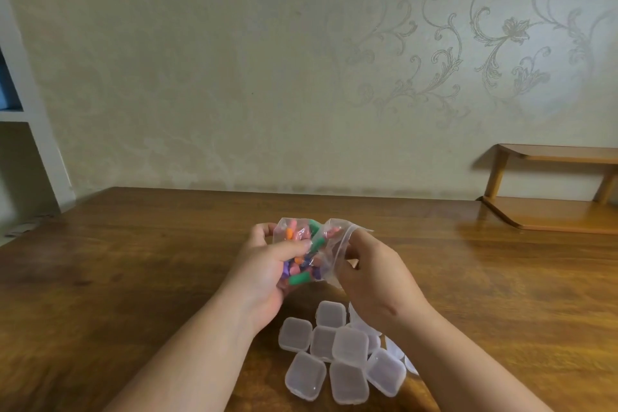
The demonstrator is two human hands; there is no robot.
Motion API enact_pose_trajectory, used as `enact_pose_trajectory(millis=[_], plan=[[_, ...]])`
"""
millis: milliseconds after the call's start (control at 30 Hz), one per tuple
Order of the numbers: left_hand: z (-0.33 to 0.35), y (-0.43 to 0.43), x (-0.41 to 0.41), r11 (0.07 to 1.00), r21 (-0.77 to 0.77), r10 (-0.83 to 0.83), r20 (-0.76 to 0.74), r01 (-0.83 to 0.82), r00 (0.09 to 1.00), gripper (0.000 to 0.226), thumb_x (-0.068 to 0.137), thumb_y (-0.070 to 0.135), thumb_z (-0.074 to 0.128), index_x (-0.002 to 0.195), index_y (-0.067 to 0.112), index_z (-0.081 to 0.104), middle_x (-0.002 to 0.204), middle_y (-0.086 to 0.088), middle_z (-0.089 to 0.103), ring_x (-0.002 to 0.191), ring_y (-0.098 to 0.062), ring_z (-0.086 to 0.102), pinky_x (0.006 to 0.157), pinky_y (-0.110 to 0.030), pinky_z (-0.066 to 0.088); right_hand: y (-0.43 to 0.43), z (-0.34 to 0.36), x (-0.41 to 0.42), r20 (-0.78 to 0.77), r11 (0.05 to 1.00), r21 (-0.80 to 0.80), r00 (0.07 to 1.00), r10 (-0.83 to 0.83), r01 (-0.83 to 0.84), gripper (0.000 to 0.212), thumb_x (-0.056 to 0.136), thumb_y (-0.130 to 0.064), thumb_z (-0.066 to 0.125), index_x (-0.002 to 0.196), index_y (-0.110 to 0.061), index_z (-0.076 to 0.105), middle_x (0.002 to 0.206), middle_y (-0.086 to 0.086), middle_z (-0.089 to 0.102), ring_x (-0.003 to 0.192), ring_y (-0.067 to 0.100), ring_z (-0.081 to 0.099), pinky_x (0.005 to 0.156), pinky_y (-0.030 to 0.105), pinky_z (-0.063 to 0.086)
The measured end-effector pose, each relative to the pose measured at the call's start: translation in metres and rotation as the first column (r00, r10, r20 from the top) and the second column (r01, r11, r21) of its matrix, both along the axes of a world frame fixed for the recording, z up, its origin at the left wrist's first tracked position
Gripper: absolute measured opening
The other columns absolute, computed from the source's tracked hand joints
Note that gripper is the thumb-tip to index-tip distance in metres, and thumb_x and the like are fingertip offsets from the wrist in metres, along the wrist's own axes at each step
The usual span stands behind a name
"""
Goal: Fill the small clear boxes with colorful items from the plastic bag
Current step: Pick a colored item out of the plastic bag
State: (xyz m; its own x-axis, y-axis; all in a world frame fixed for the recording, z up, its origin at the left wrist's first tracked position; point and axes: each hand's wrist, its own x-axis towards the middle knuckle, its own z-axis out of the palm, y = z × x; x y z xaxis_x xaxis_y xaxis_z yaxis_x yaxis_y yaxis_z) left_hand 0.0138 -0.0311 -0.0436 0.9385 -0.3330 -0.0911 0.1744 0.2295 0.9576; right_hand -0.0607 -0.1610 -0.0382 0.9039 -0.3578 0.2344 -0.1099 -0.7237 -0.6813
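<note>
In the head view I see both hands at the centre of the frame, raised a little above the brown wooden table (133, 261). Between them they hold a small clear plastic bag (329, 246). My left hand (267, 264) grips the bag from the left, with its fingers curled behind the bag and its thumb lying across the front. My right hand (374, 274) pinches the loose upper edge of the bag on the right side; I cannot tell whether the mouth is open. The bag is packed with small colourful pieces (299, 273) in pink, orange, green and purple. They bunch against the left palm.

Below the hands, at the lower centre of the frame, a cluster of small clear plastic boxes (334, 348) with rounded corners lies on the table. The boxes touch one another, one rests on top of its neighbours, and a few on the right are partly hidden under the right forearm.

At the right edge of the frame a low light-brown wooden shelf (551, 191) stands on the table against the pale patterned wall (234, 60). A white shelving unit (30, 110) shows at the left edge of the frame.
</note>
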Motion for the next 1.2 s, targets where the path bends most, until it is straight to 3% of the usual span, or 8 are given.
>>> enact_pose_trajectory(millis=[267,567,667,767,867,967,1100,1200], plan=[[0.0,-0.001,-0.002,0.999,-0.009,-0.054,-0.031,0.053,0.998,0.052,0.084,0.0,0.071,0.126,0.024,0.05,0.12,-0.009,0.063,0.104,-0.029,0.067,0.09,-0.048,0.058,0.003,0.003,0.001,-0.065,0.997,-0.052,0.996,-0.067,0.064,0.024,0.099,-0.023,0.049,0.123,-0.024,0.053,0.109,-0.002,0.066,0.093,0.013,0.063,0.079,0.034,0.06],[0.001,0.0,-0.003,0.998,-0.024,-0.056,-0.045,0.054,0.997,0.05,0.085,-0.003,0.069,0.123,0.024,0.051,0.117,-0.01,0.064,0.101,-0.029,0.069,0.078,-0.042,0.061,-0.001,0.005,0.004,-0.102,0.999,0.021,0.994,-0.035,0.037,0.026,0.098,-0.022,0.054,0.124,-0.021,0.059,0.102,-0.006,0.061,0.082,0.009,0.058,0.073,0.024,0.059],[0.001,0.0,-0.004,0.998,-0.024,-0.067,-0.045,0.066,0.997,0.052,0.085,-0.002,0.069,0.127,0.023,0.051,0.119,-0.011,0.063,0.103,-0.03,0.068,0.084,-0.045,0.06,0.002,0.006,0.003,-0.117,1.0,0.025,0.993,-0.007,0.01,0.025,0.098,-0.02,0.052,0.123,-0.024,0.054,0.106,-0.003,0.066,0.087,0.01,0.062,0.078,0.024,0.056],[0.0,0.001,-0.003,0.996,-0.024,-0.082,-0.052,0.081,0.995,0.052,0.085,-0.001,0.069,0.128,0.022,0.051,0.12,-0.011,0.063,0.104,-0.03,0.067,0.087,-0.046,0.059,0.003,0.005,0.0,-0.034,0.997,0.068,0.999,0.031,-0.028,0.02,0.097,-0.023,0.052,0.117,-0.025,0.053,0.091,-0.01,0.063,0.076,0.007,0.059,0.067,0.016,0.049],[0.001,0.0,-0.004,0.995,-0.009,-0.097,-0.053,0.097,0.994,0.051,0.085,0.0,0.069,0.127,0.022,0.05,0.12,-0.012,0.064,0.103,-0.031,0.068,0.084,-0.045,0.06,0.0,0.007,0.004,-0.18,0.999,0.026,0.984,-0.014,0.019,0.03,0.095,-0.025,0.06,0.125,-0.022,0.052,0.104,-0.003,0.064,0.09,0.01,0.063,0.076,0.025,0.058],[0.001,-0.002,-0.004,0.994,-0.015,-0.105,-0.075,0.105,0.992,0.05,0.085,0.002,0.07,0.126,0.022,0.052,0.117,-0.011,0.066,0.1,-0.03,0.07,0.079,-0.042,0.061,-0.004,0.007,0.003,-0.106,0.994,0.103,0.994,-0.029,0.04,0.036,0.093,-0.025,0.064,0.127,-0.024,0.055,0.098,-0.007,0.065,0.085,0.008,0.064,0.069,0.023,0.059],[0.002,-0.001,-0.005,0.995,-0.022,-0.104,-0.086,0.102,0.991,0.047,0.086,0.004,0.069,0.126,0.022,0.052,0.115,-0.011,0.067,0.099,-0.029,0.071,0.076,-0.042,0.062,-0.005,0.009,-0.006,0.037,0.997,-0.008,0.997,-0.07,0.071,0.015,0.099,-0.025,0.047,0.103,-0.036,0.056,0.091,-0.011,0.063,0.078,0.01,0.065,0.062,0.031,0.059],[0.002,-0.001,-0.006,0.995,-0.026,-0.094,-0.086,0.092,0.992,0.045,0.087,0.004,0.069,0.125,0.021,0.052,0.115,-0.012,0.067,0.099,-0.03,0.07,0.08,-0.046,0.061,-0.001,0.009,-0.007,0.083,0.993,-0.092,0.994,-0.065,0.073,0.019,0.099,-0.025,0.045,0.086,-0.029,0.059,0.086,-0.009,0.064,0.077,0.013,0.064,0.067,0.041,0.059]])
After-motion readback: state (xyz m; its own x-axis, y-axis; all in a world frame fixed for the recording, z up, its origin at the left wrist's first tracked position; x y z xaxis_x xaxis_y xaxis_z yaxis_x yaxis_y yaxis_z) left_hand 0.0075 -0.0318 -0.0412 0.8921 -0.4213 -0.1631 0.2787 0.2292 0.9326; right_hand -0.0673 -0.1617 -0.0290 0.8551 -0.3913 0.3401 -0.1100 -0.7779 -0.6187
